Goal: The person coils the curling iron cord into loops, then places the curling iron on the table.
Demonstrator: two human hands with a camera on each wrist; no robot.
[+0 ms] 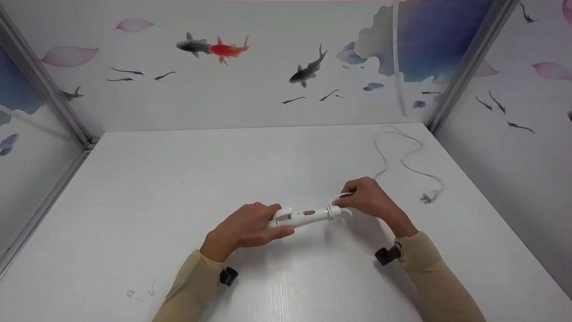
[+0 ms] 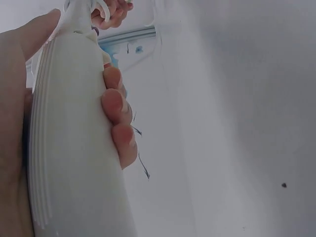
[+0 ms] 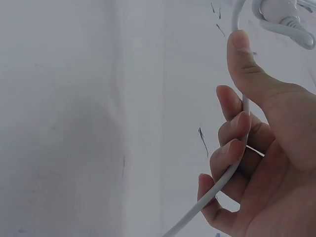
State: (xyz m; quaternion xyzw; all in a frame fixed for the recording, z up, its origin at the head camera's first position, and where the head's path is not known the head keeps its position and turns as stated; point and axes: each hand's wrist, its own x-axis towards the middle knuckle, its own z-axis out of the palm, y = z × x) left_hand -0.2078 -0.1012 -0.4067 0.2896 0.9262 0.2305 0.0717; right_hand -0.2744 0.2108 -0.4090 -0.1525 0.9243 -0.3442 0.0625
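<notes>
A white curling iron (image 1: 313,217) is held above the table, its cord end pointing right. My left hand (image 1: 250,226) grips it at the left part, which the fingers and palm largely hide. In the left wrist view the thumb lies on one side of its white body (image 2: 79,128) and the fingers curl round the other. My right hand (image 1: 368,197) pinches the white cord (image 1: 343,195) beside the cord end. Loops of cord circle that end, as the right wrist view shows, and the held cord (image 3: 197,207) runs down along the curled fingers.
More of the cord (image 1: 411,165) trails in loose bends over the back right of the white table (image 1: 178,179), ending in a two-pin plug (image 1: 430,197). Panels printed with fish (image 1: 228,50) rise behind and at both sides. Small marks (image 1: 140,293) show at the front left.
</notes>
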